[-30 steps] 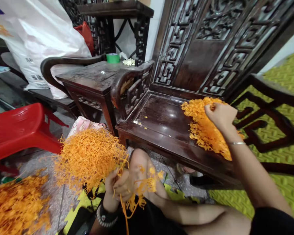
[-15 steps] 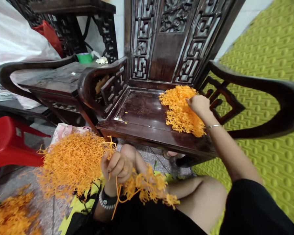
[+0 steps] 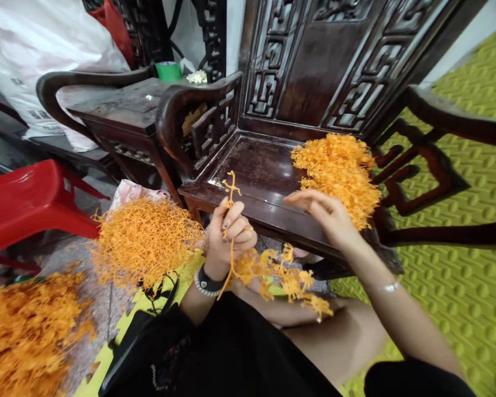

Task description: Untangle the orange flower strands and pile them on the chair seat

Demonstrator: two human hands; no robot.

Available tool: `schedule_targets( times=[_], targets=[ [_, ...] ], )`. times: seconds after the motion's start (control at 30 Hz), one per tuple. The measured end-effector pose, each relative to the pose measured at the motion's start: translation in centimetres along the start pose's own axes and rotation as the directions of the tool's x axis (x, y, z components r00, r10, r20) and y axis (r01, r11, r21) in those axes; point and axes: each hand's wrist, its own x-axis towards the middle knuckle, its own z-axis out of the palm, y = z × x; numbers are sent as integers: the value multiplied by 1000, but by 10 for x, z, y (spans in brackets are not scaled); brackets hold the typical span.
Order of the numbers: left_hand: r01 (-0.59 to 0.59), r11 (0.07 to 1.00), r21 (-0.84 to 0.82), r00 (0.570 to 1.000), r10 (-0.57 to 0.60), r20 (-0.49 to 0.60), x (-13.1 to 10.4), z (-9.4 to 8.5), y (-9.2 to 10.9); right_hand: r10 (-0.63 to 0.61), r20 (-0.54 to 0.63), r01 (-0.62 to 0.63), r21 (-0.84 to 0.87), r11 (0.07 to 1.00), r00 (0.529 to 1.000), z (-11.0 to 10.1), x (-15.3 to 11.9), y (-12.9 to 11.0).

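Observation:
My left hand point(image 3: 233, 234) is closed round orange plastic stems point(image 3: 231, 190). A small branched tip stands up above the fingers, and a longer strand with frilly orange pieces point(image 3: 293, 278) hangs to the right over my legs. My right hand point(image 3: 324, 212) has its fingers apart with nothing in them, above the front edge of the dark wooden chair seat point(image 3: 260, 165). Just behind it, a pile of frilly orange pieces point(image 3: 339, 171) lies on the right side of the seat. A heap of thin orange stems point(image 3: 144, 240) is left of my left hand.
Another orange pile point(image 3: 28, 325) lies on the floor at the lower left. A red stool point(image 3: 28, 198) stands at the left. A small dark table point(image 3: 116, 110) holds green tape point(image 3: 168, 71). Yellow mat point(image 3: 450, 275) covers the right side.
My right hand has left the frilly pile on the seat and come back toward my left hand, its fingers opened. My left hand has risen with the stems. The view has shifted.

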Motion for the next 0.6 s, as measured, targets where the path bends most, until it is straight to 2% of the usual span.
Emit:
schedule_targets(
  times=[0.03,0.1,0.17,0.23,0.3,0.4,0.5,0.57,0.6],
  targets=[
    [13,1000,-6,1000,-13,28,3,3,-1,10,182,-32,121,992,983,14,-14,-8],
    [15,1000,-1,998,-15,58,6,6,-2,48,412,-127,168,978,910,35,-35,-21],
    [-43,999,15,998,42,46,7,5,0,137,471,-203,91,975,871,44,-46,-28],
    [-150,988,32,989,149,16,5,-2,5,208,420,-255,58,965,883,44,-49,-31],
    [-247,966,72,969,248,-3,2,-14,11,250,306,-284,72,956,919,40,-51,-32],
    [-295,920,259,946,320,-59,-4,-34,15,247,0,-247,82,966,969,35,-57,-30],
    [-224,799,558,900,389,-196,-14,-47,8,241,-264,-225,92,970,934,34,-68,-30],
    [-110,673,731,866,425,-262,-22,-49,4,287,-301,-257,134,957,910,33,-75,-32],
    [-58,584,810,863,437,-253,-27,-47,3,321,-281,-283,170,944,904,32,-78,-33]
  ],
)
